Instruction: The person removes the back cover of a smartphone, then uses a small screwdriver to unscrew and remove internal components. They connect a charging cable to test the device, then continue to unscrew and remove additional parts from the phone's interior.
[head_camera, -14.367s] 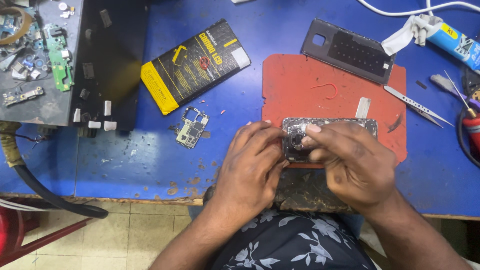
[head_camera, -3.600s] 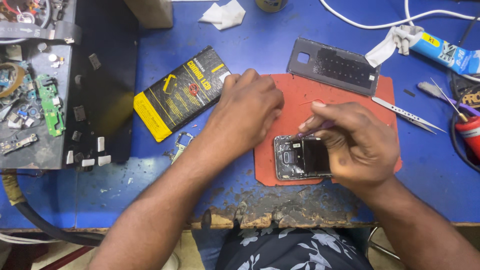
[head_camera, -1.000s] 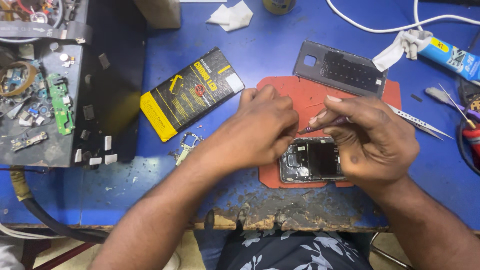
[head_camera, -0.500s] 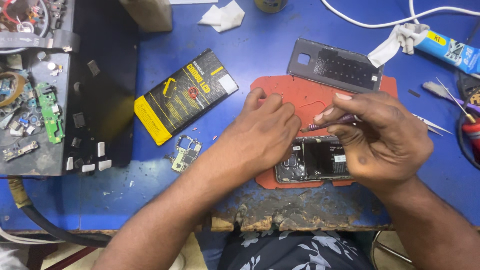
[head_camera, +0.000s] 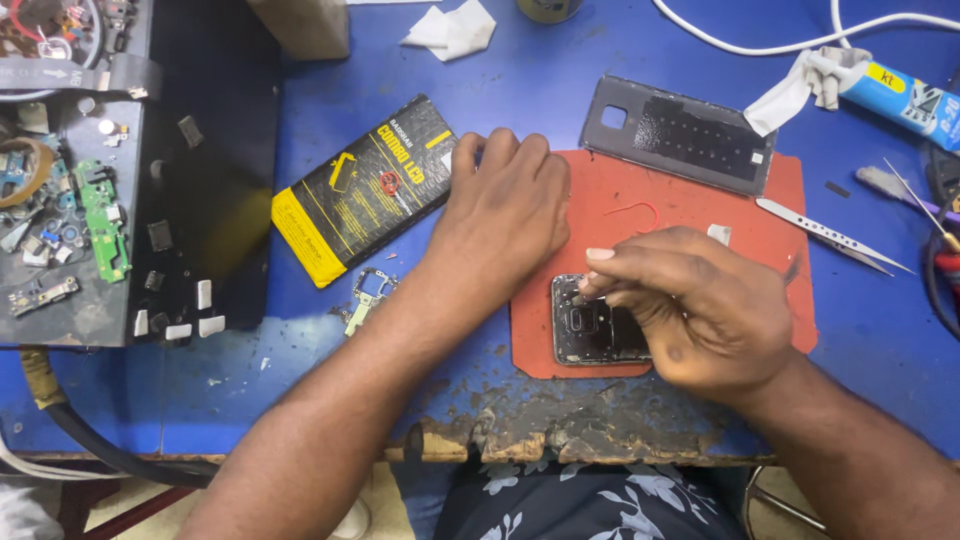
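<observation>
Your right hand pinches a small tool over the opened black phone; your left hand rests flat, empty, just beside it.

My blue-painted wooden table, its paint chipped along the near edge, carries a flat red rubber mat. On the mat lies a black opened phone. Beside it sit a black-and-yellow flat box, a dark grey back cover and silver tweezers. My shirt is dark with pale flowers.
</observation>
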